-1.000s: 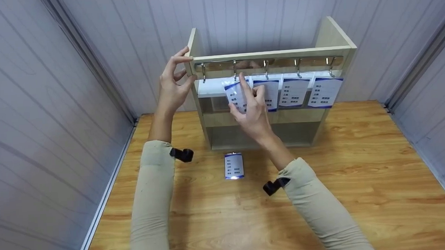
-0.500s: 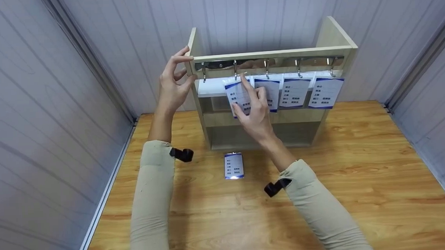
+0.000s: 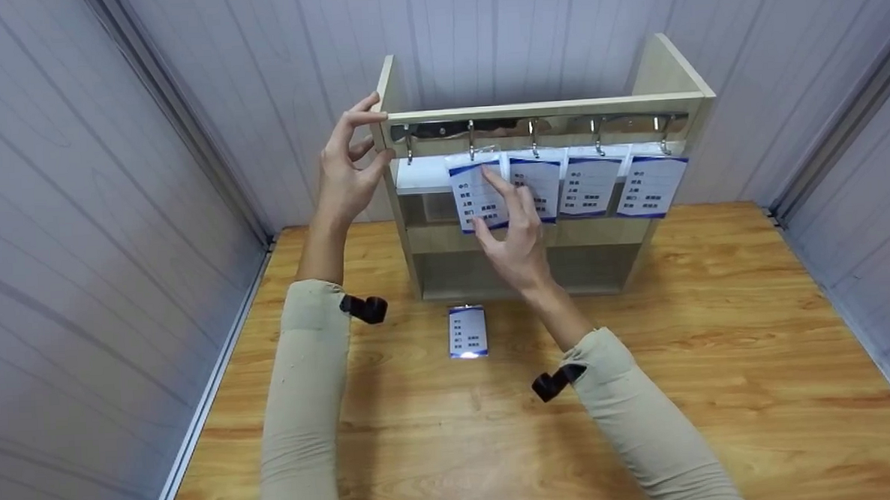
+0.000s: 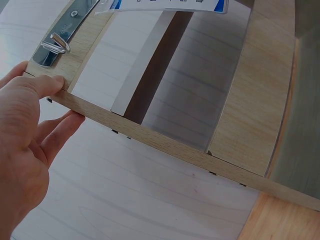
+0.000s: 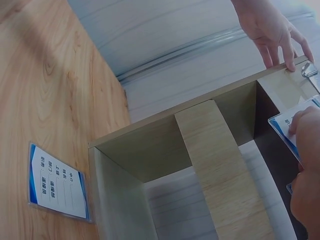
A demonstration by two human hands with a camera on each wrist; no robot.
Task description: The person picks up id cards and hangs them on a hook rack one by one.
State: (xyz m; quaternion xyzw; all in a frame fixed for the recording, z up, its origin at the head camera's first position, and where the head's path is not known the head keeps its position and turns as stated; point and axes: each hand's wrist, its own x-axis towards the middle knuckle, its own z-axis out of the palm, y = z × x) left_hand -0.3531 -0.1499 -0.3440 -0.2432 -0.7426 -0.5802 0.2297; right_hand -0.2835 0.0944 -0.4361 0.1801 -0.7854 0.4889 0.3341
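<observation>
My left hand grips the upper left corner of a pale wooden shelf unit, its digits on both faces of the side panel. A metal hook rail runs along the top front. From the second hook hangs a badge in a clear sleeve. My right hand touches that badge's front, index finger extended over its face and thumb near its lower edge. In the right wrist view the right hand is partly cut off at the frame's edge. The leftmost hook bears no badge.
Three similar badges hang to the right, the outermost badge near the side panel. Another badge lies on the wood-grain surface before the unit. Pale panelled walls stand on both sides and behind.
My right hand has moved slightly down from the second hook, its index finger sliding from the badge's top onto its face. The badge hangs straighter. The left hand stays put.
</observation>
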